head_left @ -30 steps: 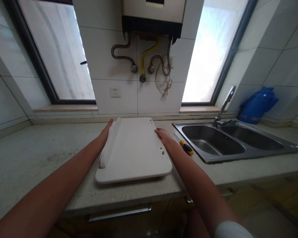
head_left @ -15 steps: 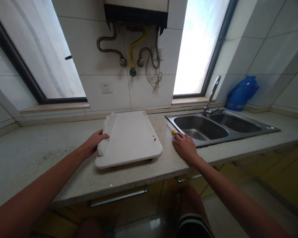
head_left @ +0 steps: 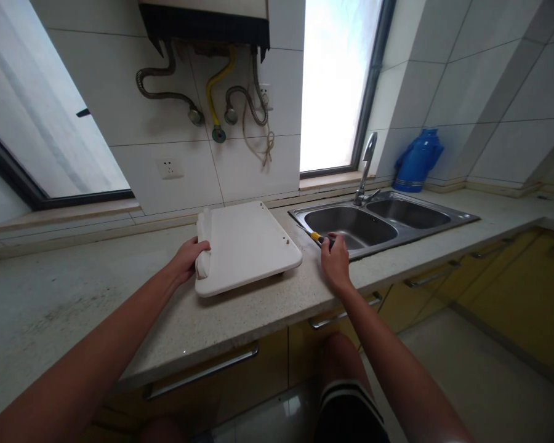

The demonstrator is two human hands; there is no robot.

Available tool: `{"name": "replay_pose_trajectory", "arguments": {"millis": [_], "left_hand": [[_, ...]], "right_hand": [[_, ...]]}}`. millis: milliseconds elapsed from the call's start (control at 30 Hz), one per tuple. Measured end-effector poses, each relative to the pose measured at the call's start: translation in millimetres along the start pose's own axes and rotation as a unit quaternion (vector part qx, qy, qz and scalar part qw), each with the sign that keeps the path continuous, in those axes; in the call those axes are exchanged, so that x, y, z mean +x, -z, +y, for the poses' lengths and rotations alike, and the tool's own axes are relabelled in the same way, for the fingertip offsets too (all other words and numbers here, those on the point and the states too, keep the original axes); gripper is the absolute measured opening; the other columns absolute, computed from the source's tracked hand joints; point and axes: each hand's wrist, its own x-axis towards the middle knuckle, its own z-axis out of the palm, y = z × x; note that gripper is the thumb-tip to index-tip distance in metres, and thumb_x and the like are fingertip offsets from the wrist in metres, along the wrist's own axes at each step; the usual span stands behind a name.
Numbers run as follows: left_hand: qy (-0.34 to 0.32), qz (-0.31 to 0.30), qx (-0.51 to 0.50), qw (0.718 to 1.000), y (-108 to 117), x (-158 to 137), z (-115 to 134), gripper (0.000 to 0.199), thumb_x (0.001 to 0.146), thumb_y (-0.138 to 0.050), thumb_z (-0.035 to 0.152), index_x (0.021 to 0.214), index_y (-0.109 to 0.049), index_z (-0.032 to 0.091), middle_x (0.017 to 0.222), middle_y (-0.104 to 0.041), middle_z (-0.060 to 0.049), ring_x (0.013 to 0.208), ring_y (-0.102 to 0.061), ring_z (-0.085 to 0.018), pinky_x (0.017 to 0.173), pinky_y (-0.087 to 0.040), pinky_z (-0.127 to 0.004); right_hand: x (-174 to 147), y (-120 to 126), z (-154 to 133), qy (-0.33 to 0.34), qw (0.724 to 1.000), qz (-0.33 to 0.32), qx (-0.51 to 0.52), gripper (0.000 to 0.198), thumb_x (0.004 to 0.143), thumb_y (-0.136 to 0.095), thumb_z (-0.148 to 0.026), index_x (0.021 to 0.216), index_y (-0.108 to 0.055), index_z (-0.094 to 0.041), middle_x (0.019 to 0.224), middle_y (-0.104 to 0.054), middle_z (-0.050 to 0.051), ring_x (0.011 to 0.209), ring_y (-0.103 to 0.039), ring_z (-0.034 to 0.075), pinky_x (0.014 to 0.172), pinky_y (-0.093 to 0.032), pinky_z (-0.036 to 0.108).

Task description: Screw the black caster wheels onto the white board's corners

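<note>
A white flat panel with rounded front corners rests on the counter, its front edge slightly raised. Along its left side runs a lumpy white strip. My left hand is closed around that side, thumb on top and fingers hidden beneath. Small pegs or holes show near the panel's right edge. Between the panel and the sink, my right hand grips a screwdriver with a yellow and black handle. Its thin shaft points left and away from me, over the sink's left rim.
A double steel sink with a tap lies to the right. Behind it stands a blue vacuum flask. A water heater with hoses hangs on the tiled wall. Drawers with metal handles are below the counter.
The camera view has turned to the right. My right hand has picked the screwdriver up from the counter beside the sink. My left hand keeps its hold on the panel.
</note>
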Motion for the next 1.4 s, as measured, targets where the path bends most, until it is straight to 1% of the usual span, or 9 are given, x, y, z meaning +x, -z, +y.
{"name": "replay_pose_trajectory", "arguments": {"millis": [167,267,400,533,667,833,1000,1133,1400], "left_hand": [[-0.004,-0.012,-0.009,1.000,-41.7,17.4,0.0,0.043,0.056,-0.071,0.013,0.100,-0.070,0.014,0.076,-0.072,-0.005,0.067,-0.069,-0.021,0.061,-0.056,-0.027],[-0.002,-0.021,-0.013,1.000,-66.1,28.0,0.2,0.040,0.054,-0.067,0.012,0.094,-0.069,0.014,0.077,-0.072,-0.005,0.065,-0.066,-0.019,0.059,-0.054,-0.026],[-0.003,-0.029,-0.015,0.999,-94.2,41.1,-1.1,0.039,0.052,-0.067,0.014,0.091,-0.068,0.015,0.075,-0.070,-0.004,0.064,-0.066,-0.020,0.060,-0.054,-0.028],[-0.009,-0.027,-0.013,1.000,-120.0,52.4,-5.0,0.037,0.051,-0.068,0.016,0.088,-0.068,0.015,0.073,-0.069,-0.004,0.067,-0.067,-0.022,0.062,-0.055,-0.031],[-0.026,0.002,-0.014,1.000,-141.0,59.7,-9.1,0.045,0.053,-0.068,0.018,0.098,-0.070,0.015,0.081,-0.073,-0.006,0.075,-0.070,-0.025,0.069,-0.058,-0.034],[-0.050,0.052,-0.016,0.997,-150.6,62.8,-10.8,0.063,0.056,-0.070,0.015,0.120,-0.072,0.014,0.101,-0.079,-0.010,0.088,-0.075,-0.028,0.078,-0.062,-0.037],[-0.059,0.095,-0.022,0.994,-152.2,67.8,-7.1,0.079,0.057,-0.073,0.010,0.135,-0.070,0.013,0.115,-0.079,-0.013,0.096,-0.077,-0.030,0.083,-0.064,-0.038],[-0.052,0.122,-0.031,0.991,-154.8,72.4,-4.9,0.093,0.057,-0.073,0.007,0.150,-0.064,0.011,0.119,-0.077,-0.014,0.098,-0.078,-0.028,0.087,-0.065,-0.039],[-0.055,0.136,-0.056,0.988,-159.2,59.4,-9.6,0.076,0.062,-0.072,0.004,0.138,-0.072,0.010,0.103,-0.080,-0.008,0.089,-0.077,-0.026,0.082,-0.065,-0.037]], "right_hand": [[10.8,-4.6,15.4,-0.054,0.992,0.049,0.101,0.050,0.111,-0.037,-0.044,0.140,-0.061,-0.012,0.124,-0.074,0.019,0.101,-0.072,0.026,0.098,-0.056,0.044],[15.4,-9.3,23.2,-0.079,0.984,0.070,0.146,0.044,0.114,-0.047,-0.048,0.137,-0.065,-0.015,0.122,-0.075,0.012,0.092,-0.073,0.020,0.093,-0.061,0.043],[17.9,-12.4,30.0,-0.084,0.976,0.097,0.174,0.042,0.108,-0.070,-0.050,0.135,-0.069,-0.018,0.126,-0.075,0.009,0.107,-0.075,0.021,0.096,-0.065,0.044],[19.9,-12.9,35.0,-0.074,0.974,0.135,0.164,0.042,0.106,-0.073,-0.046,0.139,-0.069,-0.018,0.140,-0.071,0.011,0.123,-0.072,0.026,0.105,-0.064,0.050],[23.5,-13.3,38.2,-0.077,0.972,0.169,0.145,0.043,0.106,-0.073,-0.045,0.140,-0.068,-0.019,0.143,-0.070,0.012,0.125,-0.072,0.027,0.107,-0.063,0.051],[21.9,-11.0,31.3,-0.069,0.970,0.194,0.128,0.043,0.106,-0.073,-0.046,0.139,-0.069,-0.019,0.143,-0.070,0.011,0.127,-0.070,0.027,0.110,-0.061,0.053],[11.9,-6.4,15.5,-0.029,0.975,0.186,0.116,0.045,0.113,-0.044,-0.039,0.141,-0.067,-0.012,0.142,-0.066,0.022,0.137,-0.062,0.031,0.124,-0.047,0.053],[9.7,-5.8,9.4,-0.010,0.981,0.166,0.100,0.051,0.110,-0.040,-0.041,0.144,-0.064,-0.011,0.140,-0.064,0.024,0.135,-0.061,0.032,0.123,-0.045,0.050],[14.0,-8.8,9.9,-0.033,0.980,0.170,0.096,0.052,0.110,-0.039,-0.038,0.147,-0.062,-0.010,0.143,-0.062,0.026,0.137,-0.060,0.034,0.119,-0.048,0.052]]}}
